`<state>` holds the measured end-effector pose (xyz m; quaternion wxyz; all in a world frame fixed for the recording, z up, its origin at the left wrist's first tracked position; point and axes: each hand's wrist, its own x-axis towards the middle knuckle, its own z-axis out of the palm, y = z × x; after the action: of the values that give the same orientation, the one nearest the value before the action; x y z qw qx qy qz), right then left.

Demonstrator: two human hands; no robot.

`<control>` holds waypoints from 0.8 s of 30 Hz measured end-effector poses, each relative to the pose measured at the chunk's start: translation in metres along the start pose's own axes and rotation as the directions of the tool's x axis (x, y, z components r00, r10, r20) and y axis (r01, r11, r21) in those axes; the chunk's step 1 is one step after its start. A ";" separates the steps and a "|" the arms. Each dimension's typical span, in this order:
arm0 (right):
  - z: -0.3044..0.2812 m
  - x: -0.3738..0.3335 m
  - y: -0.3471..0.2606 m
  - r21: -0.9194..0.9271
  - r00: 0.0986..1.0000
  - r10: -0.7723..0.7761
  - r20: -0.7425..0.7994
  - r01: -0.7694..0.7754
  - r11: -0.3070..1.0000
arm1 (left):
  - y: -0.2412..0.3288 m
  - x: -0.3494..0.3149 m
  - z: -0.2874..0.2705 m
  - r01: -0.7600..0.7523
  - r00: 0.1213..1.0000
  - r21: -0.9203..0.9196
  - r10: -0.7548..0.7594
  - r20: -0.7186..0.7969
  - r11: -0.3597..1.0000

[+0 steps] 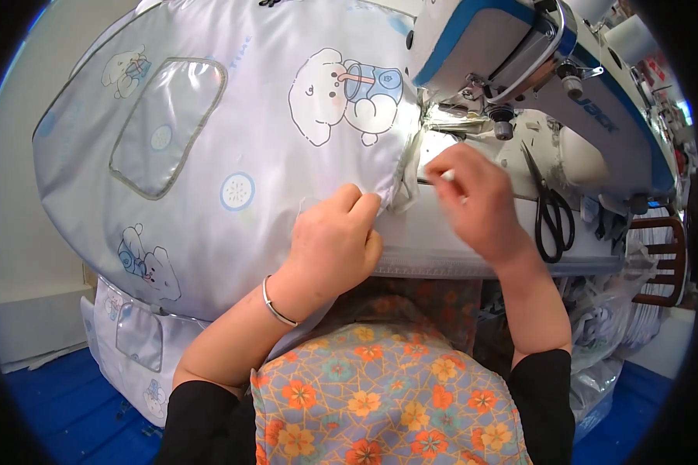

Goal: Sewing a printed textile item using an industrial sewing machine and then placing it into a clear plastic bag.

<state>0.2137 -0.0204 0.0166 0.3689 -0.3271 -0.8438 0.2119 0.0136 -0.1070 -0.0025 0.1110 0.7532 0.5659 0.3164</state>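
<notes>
A large pale, shiny fabric cover with cartoon puppies, drinks and a clear zip-like window panel spreads over the left and middle of the table. My left hand is closed on its right edge, fingers pinching the gathered seam. Just right of that edge, my right hand is held up in front of the sewing machine, apart from the cover. Its fingers are curled together, with a small white bit showing between them that I cannot make out. The cover's far right edge lies beside the lit needle area.
Black-handled scissors lie on the machine table, to the right of my right hand. More printed fabric hangs below the left side. A brown wooden chair and clear plastic bags stand at the right. The floor is blue.
</notes>
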 end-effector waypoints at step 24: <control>0.012 -0.001 -0.012 0.344 0.934 0.246 0.259 -0.327 0.880 | -0.004 -0.011 0.005 -0.033 0.999 0.051 0.034 -0.015 0.998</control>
<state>0.2003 -0.0307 0.0161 0.2997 -0.3469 -0.7620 0.4573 0.0119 -0.1149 -0.0126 0.0822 0.7627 0.5617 0.3098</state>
